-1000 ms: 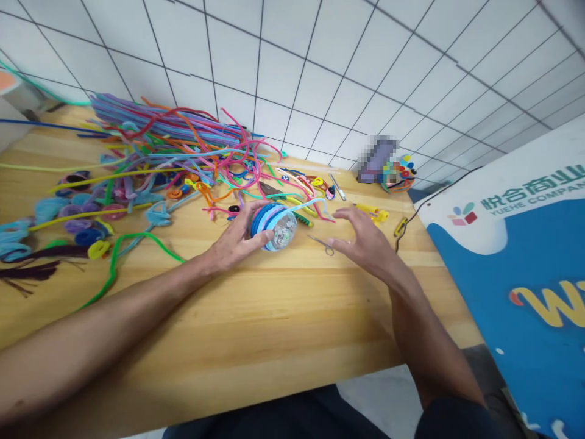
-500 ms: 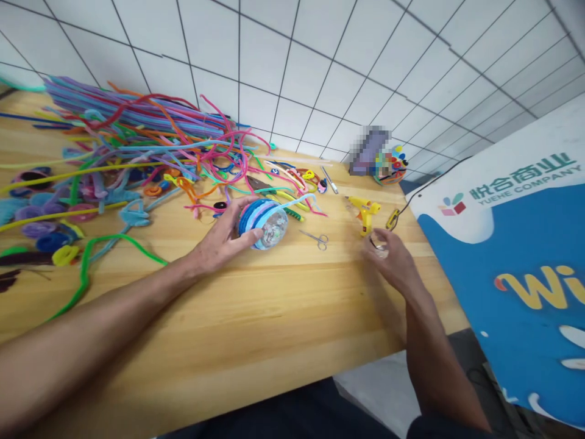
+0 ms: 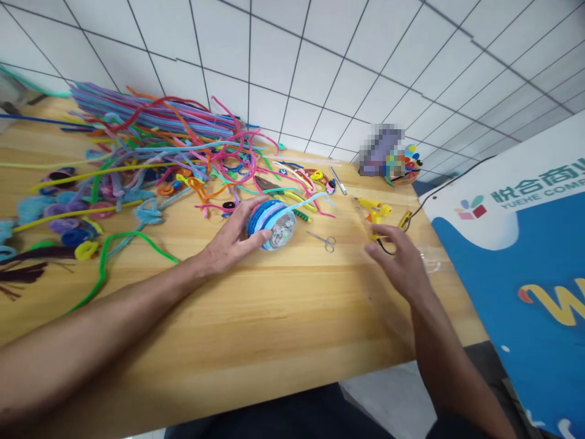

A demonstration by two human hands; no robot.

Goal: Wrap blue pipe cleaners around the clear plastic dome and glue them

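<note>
My left hand [image 3: 233,241] is closed around a clear plastic container [image 3: 283,230] lying on its side, its wall wound with blue and purple pipe cleaners. A loose light-blue pipe cleaner end [image 3: 313,198] sticks out from its rim. My right hand [image 3: 402,259] hovers just in front of a yellow glue gun [image 3: 377,210], thumb and fingers apart with a gap between them. Fingers partly hide the gun's handle. A clear, ring-like plastic piece [image 3: 430,263] shows beside the right hand. Small scissors [image 3: 326,241] lie between the hands.
Pipe cleaners [image 3: 155,122] and coiled shapes heap up at the left and back. A green pipe cleaner [image 3: 104,268] curves near my left forearm. A pen [image 3: 338,181] and a cup of colourful bits [image 3: 402,167] stand near the tiled wall. A printed board [image 3: 493,244] borders the right.
My right hand's fingers have spread apart; a clear piece seen between them before now shows to the hand's right. The view has shifted slightly. My left hand keeps its hold.
</note>
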